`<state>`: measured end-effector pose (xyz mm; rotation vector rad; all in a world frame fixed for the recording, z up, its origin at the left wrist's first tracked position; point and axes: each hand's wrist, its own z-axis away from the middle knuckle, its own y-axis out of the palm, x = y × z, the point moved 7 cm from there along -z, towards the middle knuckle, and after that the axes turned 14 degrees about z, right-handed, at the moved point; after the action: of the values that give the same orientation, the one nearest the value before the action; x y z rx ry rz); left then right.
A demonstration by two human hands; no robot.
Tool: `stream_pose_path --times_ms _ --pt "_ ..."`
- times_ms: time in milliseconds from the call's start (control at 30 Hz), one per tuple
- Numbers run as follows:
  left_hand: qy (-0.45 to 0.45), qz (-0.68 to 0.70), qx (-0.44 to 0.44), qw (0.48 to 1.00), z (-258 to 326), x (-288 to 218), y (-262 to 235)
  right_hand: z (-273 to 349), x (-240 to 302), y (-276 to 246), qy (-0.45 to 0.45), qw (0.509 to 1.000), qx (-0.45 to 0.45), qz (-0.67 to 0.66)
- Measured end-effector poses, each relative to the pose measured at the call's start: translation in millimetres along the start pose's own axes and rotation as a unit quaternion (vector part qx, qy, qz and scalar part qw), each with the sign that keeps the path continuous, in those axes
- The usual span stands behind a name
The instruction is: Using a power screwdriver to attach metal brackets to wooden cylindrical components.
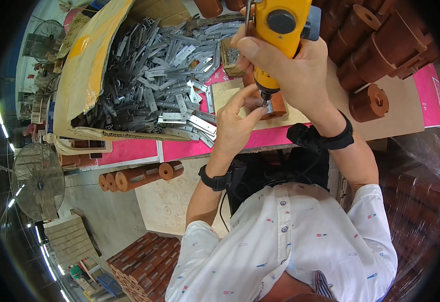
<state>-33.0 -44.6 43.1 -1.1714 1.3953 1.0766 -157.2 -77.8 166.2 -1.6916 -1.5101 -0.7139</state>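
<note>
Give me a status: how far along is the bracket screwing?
Done, apparently: brown cylinders with metal plates lie on the lower board. In hand: the right hand holds the yellow power screwdriver tip-down on a brown cylinder, while the left hand steadies something at the tip. Left: a big pile of loose metal plates and many bare cylinders.

The left of the bench is blocked by a heap of grey metal plates [154, 85], piled against a leaning cardboard sheet [91, 60]. The upper right is crowded by stacked brown cylinders [381, 40], with one more [368, 102] set apart. Between them, bare plywood board [406, 116] is left open at right of centre. A small box of screws [231, 55] stands above the centre.
</note>
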Motion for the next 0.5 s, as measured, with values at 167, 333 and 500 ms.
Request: stream_pose_path --times_ms 167,333,500 --pt "0.001 -0.003 0.000 1.000 -0.2 2.6 0.5 3.0 -6.4 2.0 0.036 0.999 -0.023 -0.032" --pt "0.008 -0.003 -0.007 1.000 -1.1 2.4 1.1 4.3 -8.1 1.9 0.041 0.999 -0.018 -0.021" --pt "0.035 -0.047 0.003 0.998 -0.8 2.2 2.4 5.0 -7.0 2.6 0.019 0.998 -0.044 -0.046"
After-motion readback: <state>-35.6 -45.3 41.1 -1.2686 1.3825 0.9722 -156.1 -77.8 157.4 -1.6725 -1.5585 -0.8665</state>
